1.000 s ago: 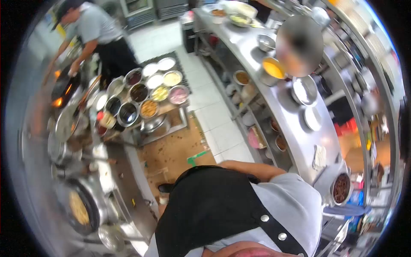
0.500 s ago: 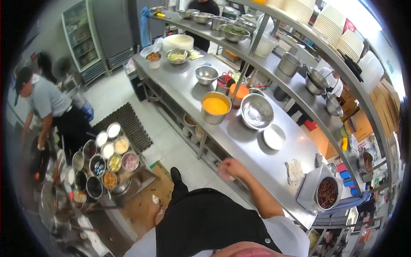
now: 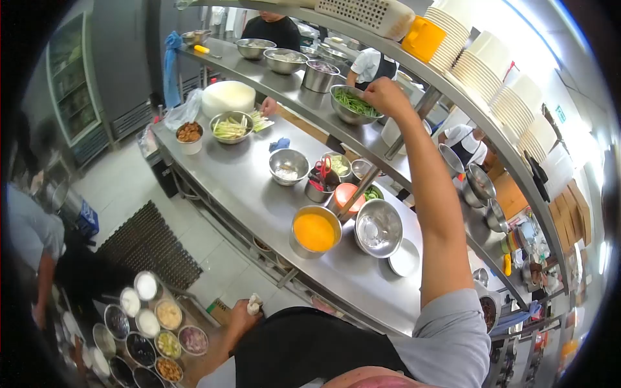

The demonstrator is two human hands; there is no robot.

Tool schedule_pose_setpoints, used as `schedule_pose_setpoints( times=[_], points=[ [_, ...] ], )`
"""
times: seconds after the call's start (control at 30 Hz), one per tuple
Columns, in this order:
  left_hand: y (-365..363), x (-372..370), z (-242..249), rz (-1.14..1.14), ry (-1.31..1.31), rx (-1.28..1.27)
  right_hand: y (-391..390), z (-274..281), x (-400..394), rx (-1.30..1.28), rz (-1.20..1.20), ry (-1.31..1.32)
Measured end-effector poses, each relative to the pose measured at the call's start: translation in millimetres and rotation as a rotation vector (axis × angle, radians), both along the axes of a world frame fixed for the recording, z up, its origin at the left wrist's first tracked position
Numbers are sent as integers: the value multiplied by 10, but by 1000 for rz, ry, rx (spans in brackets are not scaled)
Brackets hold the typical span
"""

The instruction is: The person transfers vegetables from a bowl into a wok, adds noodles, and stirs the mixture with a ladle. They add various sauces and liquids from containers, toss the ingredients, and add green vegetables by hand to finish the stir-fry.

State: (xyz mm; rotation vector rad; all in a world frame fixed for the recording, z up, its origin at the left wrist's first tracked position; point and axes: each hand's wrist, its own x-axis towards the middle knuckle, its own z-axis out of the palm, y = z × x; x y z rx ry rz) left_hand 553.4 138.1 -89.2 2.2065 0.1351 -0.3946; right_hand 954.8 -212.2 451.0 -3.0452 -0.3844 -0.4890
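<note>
Our right hand [image 3: 388, 98] at the greens [image 3: 351, 100] in a bowl [image 3: 349, 116] on the shelf [image 3: 260, 71]
We judge them light, supple, best pinched mid-bunch; whether that grip is closed, we cannot tell. Our left hand [image 3: 240, 318] clutches a white cloth [image 3: 254, 304].

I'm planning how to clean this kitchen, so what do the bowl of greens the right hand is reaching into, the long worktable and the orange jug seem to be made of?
Bowl: thin metal, likely stainless steel, smooth and silvery.
Worktable: likely stainless steel with a satin finish, from its grey, blurry reflections.
Jug: probably plastic, judging by its even orange colour.
</note>
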Motion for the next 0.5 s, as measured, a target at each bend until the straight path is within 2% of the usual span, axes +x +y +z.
schedule_pose_setpoints(
  times=[0.07, 0.27, 0.37, 0.5],
  points=[
    [90, 275, 360, -15, 54, 6, 95, -120, 400, -93, -114, 51],
    [321, 755, 264, -48, -20, -31, 187, -511, 1016, -113, -248, 150],
    [381, 893, 155, -66, -63, -38, 271, -447, 1009, -131, -228, 247],
    [385, 1015, 287, -40, -93, -29, 157, -363, 1151, -159, -233, 268]
  ],
)
